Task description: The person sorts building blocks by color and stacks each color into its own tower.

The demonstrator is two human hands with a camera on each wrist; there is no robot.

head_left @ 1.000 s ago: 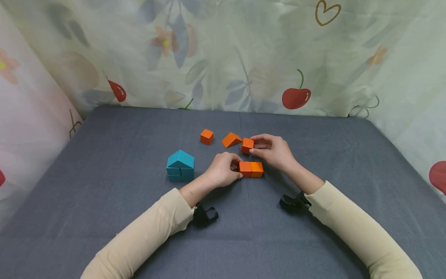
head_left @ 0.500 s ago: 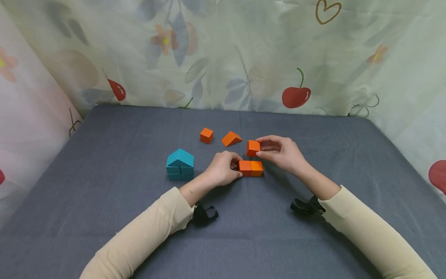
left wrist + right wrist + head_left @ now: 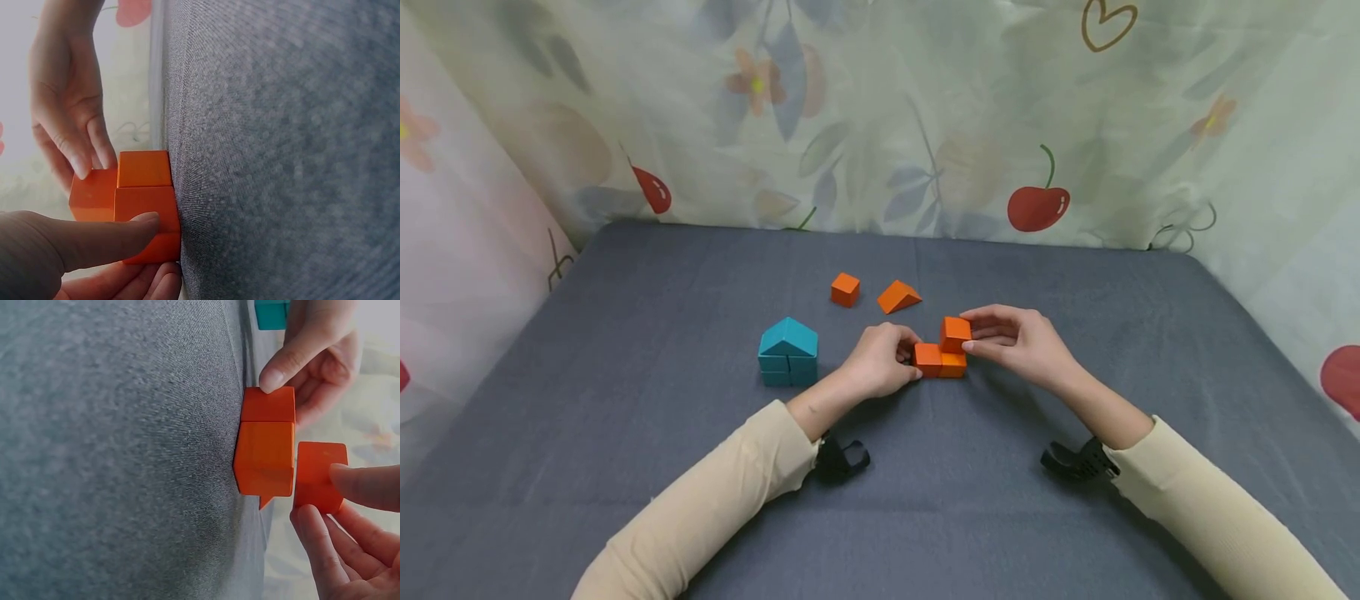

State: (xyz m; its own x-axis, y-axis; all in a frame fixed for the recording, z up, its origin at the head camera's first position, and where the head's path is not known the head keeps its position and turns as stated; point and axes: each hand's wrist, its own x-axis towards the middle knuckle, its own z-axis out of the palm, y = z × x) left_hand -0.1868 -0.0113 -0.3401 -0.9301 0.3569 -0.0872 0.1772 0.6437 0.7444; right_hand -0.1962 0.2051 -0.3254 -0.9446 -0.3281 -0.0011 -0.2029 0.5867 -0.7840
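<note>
Two orange cubes sit side by side on the grey cloth. My left hand [image 3: 880, 362] pinches the left orange cube [image 3: 927, 360] between thumb and fingers. Its neighbour, the right orange cube [image 3: 953, 367], touches it. Another orange cube [image 3: 956, 333] is pinched by the thumb and fingertips of my right hand [image 3: 1018, 340]. In the head view this held cube overlaps the top of the right cube; in the right wrist view a thin gap shows between the held cube [image 3: 320, 475] and the pair.
Behind the hands lie a loose orange cube [image 3: 845, 290] and an orange triangular block [image 3: 898, 297]. Left of my left hand stands a small teal block house [image 3: 787, 354] with a triangular top. A patterned curtain [image 3: 880, 125] hangs beyond the table's back edge.
My right hand has carried its orange cube from beside the triangular block rightward and toward me, to over the right cube of the pair. My left hand has stayed on the left cube.
</note>
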